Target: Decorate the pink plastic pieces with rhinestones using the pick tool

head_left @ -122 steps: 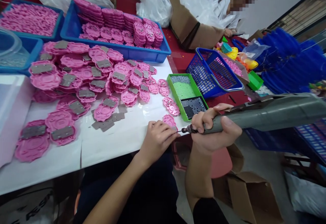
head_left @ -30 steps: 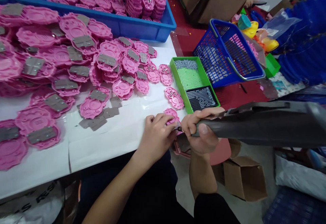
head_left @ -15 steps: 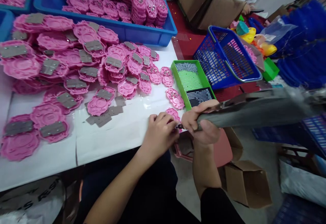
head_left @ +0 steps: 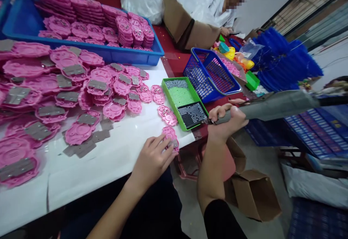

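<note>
Far left: heap of pink pieces with grey plates fixed on, in front of a blue bin of stacked ones. Loose grey plates lie nearer the middle.

Left hand: fingers bent over a single pink piece at the near table edge, fingertips touching; thumb hidden, cannot tell if pinched.

Beside it, green tray; black insert at its near end holds screws. Driver tip at tray's near right corner; contact unclear.

Right hand: closed around grey power driver, body extending right.

Far right: blue crates, yellowish marking illegible.
</note>
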Action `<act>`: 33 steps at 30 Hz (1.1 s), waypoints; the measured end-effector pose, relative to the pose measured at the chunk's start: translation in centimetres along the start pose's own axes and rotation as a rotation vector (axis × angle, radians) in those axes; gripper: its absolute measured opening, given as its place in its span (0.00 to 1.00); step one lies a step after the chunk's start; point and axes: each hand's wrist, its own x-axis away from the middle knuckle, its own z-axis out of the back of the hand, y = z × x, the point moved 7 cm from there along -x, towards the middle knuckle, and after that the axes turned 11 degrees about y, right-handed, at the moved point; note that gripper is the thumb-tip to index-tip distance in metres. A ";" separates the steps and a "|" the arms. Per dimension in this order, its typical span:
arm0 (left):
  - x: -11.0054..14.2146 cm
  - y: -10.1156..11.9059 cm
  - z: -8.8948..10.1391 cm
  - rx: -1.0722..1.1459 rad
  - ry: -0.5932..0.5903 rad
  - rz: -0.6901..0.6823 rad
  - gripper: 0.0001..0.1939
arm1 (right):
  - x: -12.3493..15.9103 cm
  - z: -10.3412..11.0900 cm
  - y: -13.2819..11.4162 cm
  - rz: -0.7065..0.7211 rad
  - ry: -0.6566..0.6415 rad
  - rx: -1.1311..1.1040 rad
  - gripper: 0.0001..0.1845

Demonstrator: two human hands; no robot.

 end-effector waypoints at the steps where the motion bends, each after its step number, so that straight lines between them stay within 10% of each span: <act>1: 0.0 0.3 -0.1 -0.008 -0.010 -0.028 0.09 | -0.3 -0.1 0.4 0.003 0.000 0.001 0.09; 26: -0.3 0.2 -0.7 0.040 -0.049 0.047 0.13 | -1.1 0.6 3.9 -0.088 -0.001 0.030 0.09; 33: -0.7 -0.3 -1.2 0.053 -0.147 0.124 0.13 | -0.5 0.2 0.9 -0.029 0.020 -0.035 0.09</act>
